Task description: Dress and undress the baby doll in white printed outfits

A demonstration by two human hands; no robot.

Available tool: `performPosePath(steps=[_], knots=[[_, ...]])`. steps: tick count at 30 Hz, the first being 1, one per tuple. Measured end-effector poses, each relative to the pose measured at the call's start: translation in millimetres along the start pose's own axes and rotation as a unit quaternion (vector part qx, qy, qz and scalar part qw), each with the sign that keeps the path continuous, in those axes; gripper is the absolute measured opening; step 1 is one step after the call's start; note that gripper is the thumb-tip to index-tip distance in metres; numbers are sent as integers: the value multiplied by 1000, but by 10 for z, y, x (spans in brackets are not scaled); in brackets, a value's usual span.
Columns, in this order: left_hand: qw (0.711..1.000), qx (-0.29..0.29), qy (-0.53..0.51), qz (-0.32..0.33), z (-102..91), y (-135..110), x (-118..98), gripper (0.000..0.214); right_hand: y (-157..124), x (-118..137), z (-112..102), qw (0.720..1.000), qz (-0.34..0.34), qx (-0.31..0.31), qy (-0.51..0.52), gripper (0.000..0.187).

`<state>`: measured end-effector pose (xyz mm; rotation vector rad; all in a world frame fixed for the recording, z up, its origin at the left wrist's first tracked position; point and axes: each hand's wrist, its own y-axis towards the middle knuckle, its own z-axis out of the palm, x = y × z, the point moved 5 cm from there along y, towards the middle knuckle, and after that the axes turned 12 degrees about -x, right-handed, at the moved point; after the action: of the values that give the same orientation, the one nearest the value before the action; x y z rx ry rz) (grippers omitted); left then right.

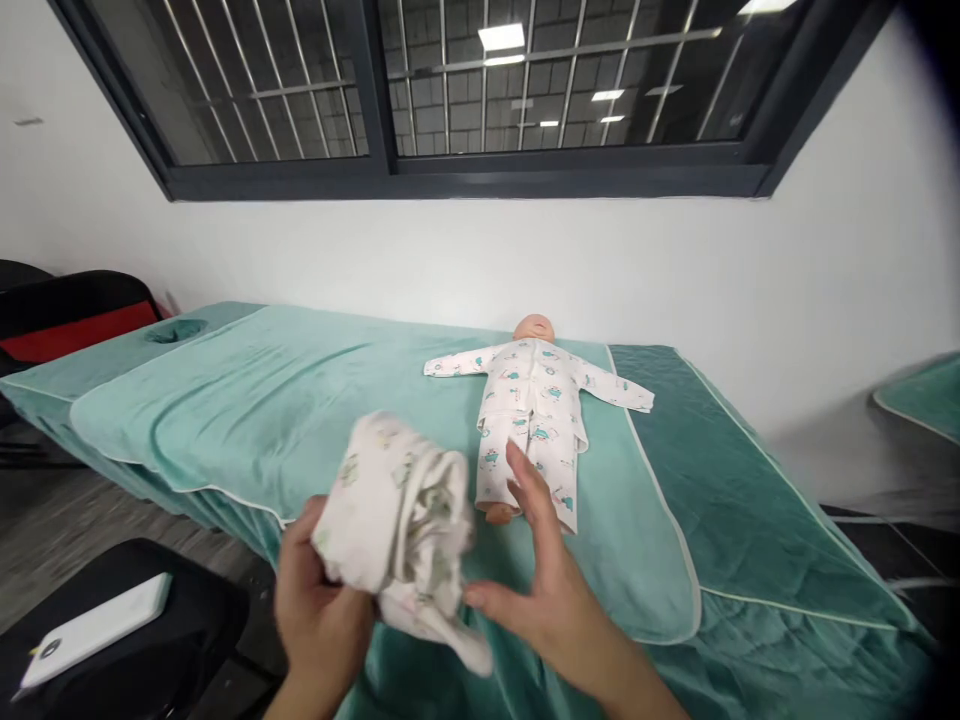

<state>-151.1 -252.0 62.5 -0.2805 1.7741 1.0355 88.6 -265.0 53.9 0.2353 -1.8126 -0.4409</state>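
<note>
2 hands | left hand (319, 610) fingers clenched on bunched cloth (397, 510) | right hand (559, 590) fingers spread, thumb touching it

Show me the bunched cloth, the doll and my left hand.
bunched cloth (394, 505), head view, middle of the bundle.
doll (534, 395), head view, chest of its printed suit.
left hand (316, 612), head view, middle of the hand.

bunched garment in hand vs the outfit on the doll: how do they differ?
The bunched garment is wadded in the left hand; the doll's outfit is spread flat, sleeves out. The bunched garment is held off the table; the doll's outfit lies on the teal towel, worn by the doll. The bunched garment's print looks faint; the doll's outfit shows clear teal figures. Both are white printed fabric.
</note>
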Motion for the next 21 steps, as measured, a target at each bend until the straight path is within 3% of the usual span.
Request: performPosePath(steps=[3, 6, 9, 12, 14, 17, 19, 21], knots=[[971, 130, -151, -131, 554, -253, -341, 51, 246, 244, -75, 995, 28, -1, 92, 114], [888, 250, -267, -279, 998, -467, -552, 58, 375, 270, -163, 990, 22, -50, 128, 102], [839, 310, -303, -330, 1240, -569, -679, 64, 437, 216, -321, 988, 4, -121, 98, 94], [804, 384, -311, -330, 1324, -607, -744, 61, 489, 270, -558, 986, -38, -151, 61, 86], [805, 419, -288, -306, 1300, -586, -719, 58, 541, 346, -804, 983, -65, -173, 14, 75], [852, 399, -226, -253, 1198, -453, -538, 49, 662, 357, -1308, 960, -85, -234, -127, 66], [875, 371, -194, -241, 1139, -350, -352, 42, 764, 188, -1651, 932, -88, -262, -235, 67], [887, 351, -171, -248, 1115, -262, -161, 38, 853, -183, -1950, 902, -66, -276, -325, 66]])
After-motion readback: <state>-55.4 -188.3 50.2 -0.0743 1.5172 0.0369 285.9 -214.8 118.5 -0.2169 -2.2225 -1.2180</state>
